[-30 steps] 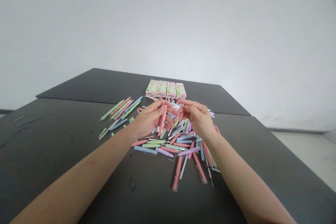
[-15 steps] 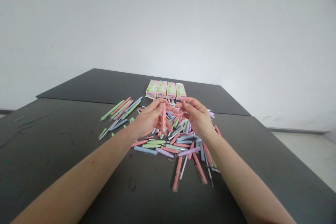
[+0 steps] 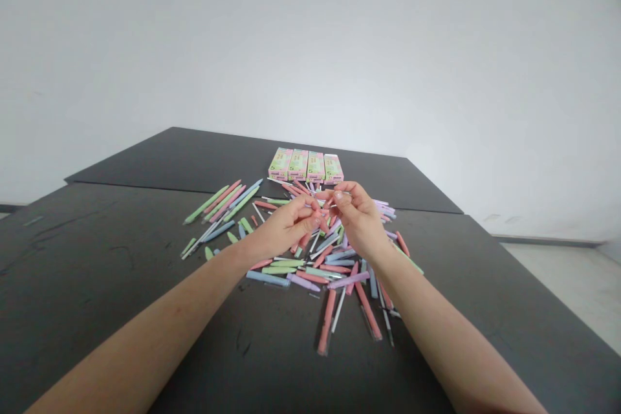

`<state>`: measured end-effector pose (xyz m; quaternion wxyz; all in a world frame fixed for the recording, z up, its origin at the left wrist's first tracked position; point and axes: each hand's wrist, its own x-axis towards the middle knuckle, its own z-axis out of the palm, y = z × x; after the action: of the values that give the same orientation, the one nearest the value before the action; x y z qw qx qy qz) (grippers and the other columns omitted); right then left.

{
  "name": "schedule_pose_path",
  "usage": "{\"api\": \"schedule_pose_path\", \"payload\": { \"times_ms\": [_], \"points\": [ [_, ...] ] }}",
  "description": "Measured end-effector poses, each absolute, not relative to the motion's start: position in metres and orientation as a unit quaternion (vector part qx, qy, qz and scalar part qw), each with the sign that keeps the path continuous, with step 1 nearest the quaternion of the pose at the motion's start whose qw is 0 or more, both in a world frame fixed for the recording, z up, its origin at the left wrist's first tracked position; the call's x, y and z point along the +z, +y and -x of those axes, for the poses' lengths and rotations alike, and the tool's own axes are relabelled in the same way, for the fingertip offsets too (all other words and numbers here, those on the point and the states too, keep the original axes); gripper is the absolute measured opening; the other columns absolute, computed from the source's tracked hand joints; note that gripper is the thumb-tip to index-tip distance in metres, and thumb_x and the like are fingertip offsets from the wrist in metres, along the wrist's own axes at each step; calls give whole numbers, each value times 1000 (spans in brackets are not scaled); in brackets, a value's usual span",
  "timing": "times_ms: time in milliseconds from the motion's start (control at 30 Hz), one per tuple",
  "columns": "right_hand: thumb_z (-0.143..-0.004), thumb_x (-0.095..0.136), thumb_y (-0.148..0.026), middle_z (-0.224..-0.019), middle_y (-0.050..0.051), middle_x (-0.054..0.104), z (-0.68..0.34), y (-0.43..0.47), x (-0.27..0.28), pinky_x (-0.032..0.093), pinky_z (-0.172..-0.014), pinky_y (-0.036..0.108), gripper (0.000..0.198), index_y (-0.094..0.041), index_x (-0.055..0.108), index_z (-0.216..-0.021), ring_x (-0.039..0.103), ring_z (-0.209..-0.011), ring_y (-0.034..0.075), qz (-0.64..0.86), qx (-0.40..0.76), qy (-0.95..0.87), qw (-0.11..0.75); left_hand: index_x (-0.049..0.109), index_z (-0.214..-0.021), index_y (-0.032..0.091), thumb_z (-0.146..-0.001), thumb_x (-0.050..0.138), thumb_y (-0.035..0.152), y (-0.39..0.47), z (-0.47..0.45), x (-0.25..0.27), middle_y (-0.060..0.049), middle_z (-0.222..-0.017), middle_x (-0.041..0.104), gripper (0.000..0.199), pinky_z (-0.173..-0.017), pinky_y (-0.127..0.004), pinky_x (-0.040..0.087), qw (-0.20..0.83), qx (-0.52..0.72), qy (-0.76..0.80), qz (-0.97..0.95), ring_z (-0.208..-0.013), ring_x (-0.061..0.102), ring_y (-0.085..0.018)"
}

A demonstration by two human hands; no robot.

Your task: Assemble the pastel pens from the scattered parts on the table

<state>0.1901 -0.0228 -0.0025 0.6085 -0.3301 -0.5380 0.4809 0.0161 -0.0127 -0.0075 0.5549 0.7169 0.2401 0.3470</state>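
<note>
Pink pen part [image 3: 323, 224], frame centre, at the fingertips of the left hand [image 3: 287, 226], which is curled nearly closed; the right hand [image 3: 360, 215] is similarly pinched. What either grips cannot be told. A light fingertip hold could drop pieces among the similar pens [image 3: 348, 281] below. Boxes [image 3: 297, 165] limit reach at upper centre; the table [image 3: 111, 272] gives room at left.

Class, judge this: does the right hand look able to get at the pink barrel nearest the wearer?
Probably yes: the pink barrel lies largely uncovered at the near edge of the pile. The right hand seems to be pinching something, though, so it may need freeing first.
</note>
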Motion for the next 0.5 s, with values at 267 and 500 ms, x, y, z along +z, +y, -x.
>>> {"api": "schedule_pose_path", "payload": {
  "times_ms": [267, 500],
  "points": [
    [-82, 67, -43, -69, -3, 64, -186, -22, -12, 45, -61, 27, 25, -24, 56, -93, 55, -60, 12, 339, 463, -542, 614, 53, -119, 17, -90, 58, 38, -8, -15, -13, -5, -88, 67, 36, -44, -17, 37, 540, 398, 247, -700, -49, 51, -6],
    [-78, 72, -37, -65, -3, 66, -180, -23, -13, 47, -61, 27, 22, -23, 58, -88, 56, -57, 12, 306, 487, -512, 638, 57, -113, 14, -88, 60, 37, -8, -18, -11, -5, -90, 66, 33, -49, -18, 38, 523, 421, 258, -695, -57, 53, -8]
  ]
}}
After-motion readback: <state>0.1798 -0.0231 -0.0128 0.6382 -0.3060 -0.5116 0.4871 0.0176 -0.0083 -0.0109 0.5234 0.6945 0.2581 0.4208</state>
